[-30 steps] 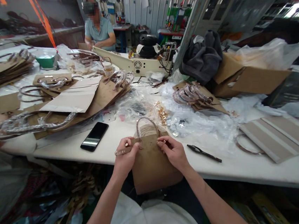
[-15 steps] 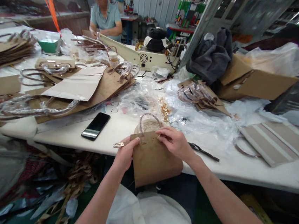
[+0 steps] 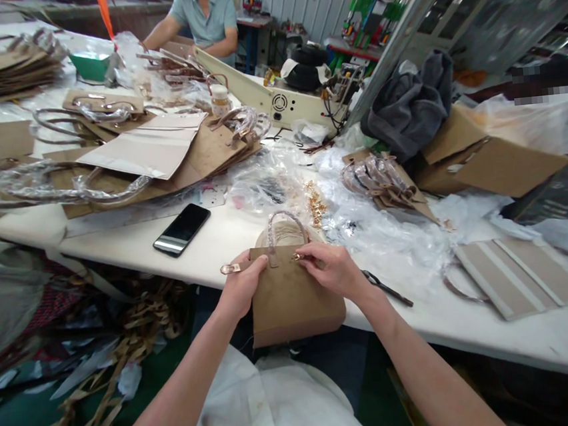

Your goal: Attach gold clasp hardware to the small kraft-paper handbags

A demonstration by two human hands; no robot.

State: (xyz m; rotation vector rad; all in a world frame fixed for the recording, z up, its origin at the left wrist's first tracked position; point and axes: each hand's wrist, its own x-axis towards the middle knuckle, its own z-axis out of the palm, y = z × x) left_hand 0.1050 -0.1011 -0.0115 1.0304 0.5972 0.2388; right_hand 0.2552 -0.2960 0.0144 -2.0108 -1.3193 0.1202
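Note:
A brown handbag (image 3: 292, 299) with a plastic-wrapped handle (image 3: 272, 231) stands at the table's front edge, close to my body. My left hand (image 3: 243, 285) is closed on its upper left edge, thumb on the front face. A strap end with a shiny metal plate (image 3: 230, 269) sticks out to the left of that hand. The fingers of my right hand (image 3: 332, 268) pinch a small gold metal fitting (image 3: 297, 256) against the bag's front, right of the handle's base. Behind the bag lies a pile of similar gold pieces (image 3: 316, 204).
A phone (image 3: 182, 229) lies left of the bag, and a black-handled tool (image 3: 389, 288) to its right. Brown bag parts (image 3: 208, 160) are stacked at the left. Plastic sheeting (image 3: 392, 243) and a striped panel (image 3: 524, 277) cover the right. A person (image 3: 205, 19) sits across the table.
The gold fitting in my right fingers now shows more plainly at the bag's front. The view has shifted slightly. A hand at the far left edge has gone out of view.

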